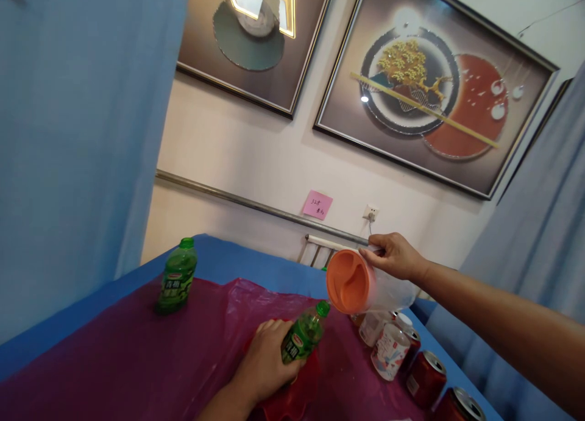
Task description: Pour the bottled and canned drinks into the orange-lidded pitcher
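Left hand grips a green bottle; right hand holds a tilted pitcher. Swung low, it could topple cans — near table's right edge.

A single view serves here, worn on the person's head and looking out from behind both arms. It faces ahead and only slightly down, across the tabletop to the wall, with two framed pictures high up. It is rolled sideways (the metal wall rail slopes down toward the right). The left grip and right grip lie close in the lower half; the wall stands farther off.
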`<state>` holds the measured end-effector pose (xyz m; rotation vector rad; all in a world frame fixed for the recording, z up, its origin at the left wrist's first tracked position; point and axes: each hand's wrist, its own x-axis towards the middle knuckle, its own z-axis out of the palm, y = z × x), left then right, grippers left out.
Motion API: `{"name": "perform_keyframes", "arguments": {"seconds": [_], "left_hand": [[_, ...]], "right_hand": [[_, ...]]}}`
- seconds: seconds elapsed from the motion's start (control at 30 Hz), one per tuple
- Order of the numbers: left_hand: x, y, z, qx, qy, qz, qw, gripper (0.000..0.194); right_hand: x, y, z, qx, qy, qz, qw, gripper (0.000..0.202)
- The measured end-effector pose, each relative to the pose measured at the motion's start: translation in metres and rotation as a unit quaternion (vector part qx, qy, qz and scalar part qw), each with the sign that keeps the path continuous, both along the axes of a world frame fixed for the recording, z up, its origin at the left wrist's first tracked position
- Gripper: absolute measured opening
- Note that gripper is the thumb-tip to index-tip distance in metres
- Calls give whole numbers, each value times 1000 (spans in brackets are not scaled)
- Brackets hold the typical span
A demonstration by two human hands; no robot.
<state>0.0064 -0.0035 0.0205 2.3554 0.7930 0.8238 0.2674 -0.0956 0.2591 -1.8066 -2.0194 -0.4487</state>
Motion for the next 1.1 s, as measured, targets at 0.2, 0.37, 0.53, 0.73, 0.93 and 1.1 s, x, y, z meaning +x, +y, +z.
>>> {"name": "perform_keyframes", "arguments": {"seconds": [0.2,0.37,0.53,0.73,0.93,1.1], "left_hand": [[-1,-1,1,4,6,1,1000,38],[-1,-1,3,0,4,-2,1000,39],[-1,-2,5,-2,6,0,1000,39],[-1,-3,4,6,1,-1,1000,36],[-1,-1,0,6,-3,4,1000,43],[0,-2,2,9,-1,-2,1000,40]], "right_hand": [[0,0,0,-4,-4,-3,1000,43],[-1,-1,0,-3,-3,-3,1000,44],[-2,-1,-1,-4,1,-3,1000,44],[1,-1,-3,0,1,0,1000,44],[8,-2,-12,16,43,1,999,45],[18,-4,-29,51,130,-10,990,47]]}}
